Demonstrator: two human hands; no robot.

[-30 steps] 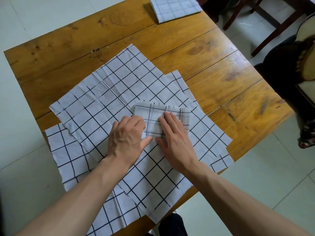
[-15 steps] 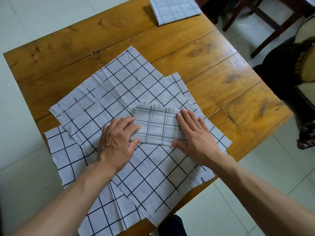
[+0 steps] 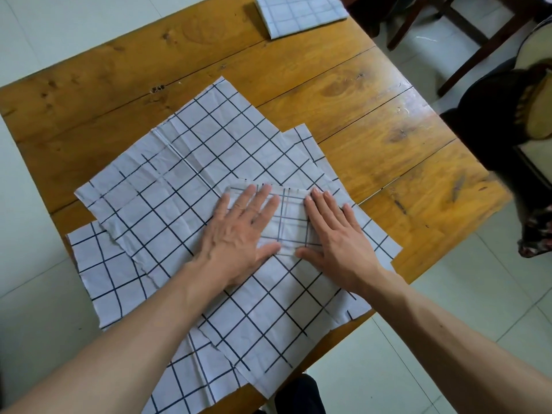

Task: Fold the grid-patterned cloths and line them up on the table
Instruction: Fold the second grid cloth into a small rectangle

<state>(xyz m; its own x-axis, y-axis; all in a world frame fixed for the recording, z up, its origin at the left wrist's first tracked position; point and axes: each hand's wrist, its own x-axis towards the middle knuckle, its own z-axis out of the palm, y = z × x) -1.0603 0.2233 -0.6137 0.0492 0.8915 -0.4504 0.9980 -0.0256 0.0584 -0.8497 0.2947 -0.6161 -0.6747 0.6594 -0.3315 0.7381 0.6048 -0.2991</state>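
Pressing flat, both open hands, left hand [image 3: 239, 234] and right hand [image 3: 337, 237], lay on the folded cloth [image 3: 291, 218] near the table's [image 3: 373, 115] front edge, its length running left-right

Both hands [image 3: 294, 234] press flat on folded cloth [image 3: 291, 216].

Pale tiled floor [image 3: 35, 31] surrounds the table; dark wooden chair [image 3: 466, 40] far right.

Folded cloth [image 3: 291, 222] is lying centre-frame atop spread cloths [image 3: 185, 186]; another folded cloth [image 3: 301, 13] is sitting at upper right.
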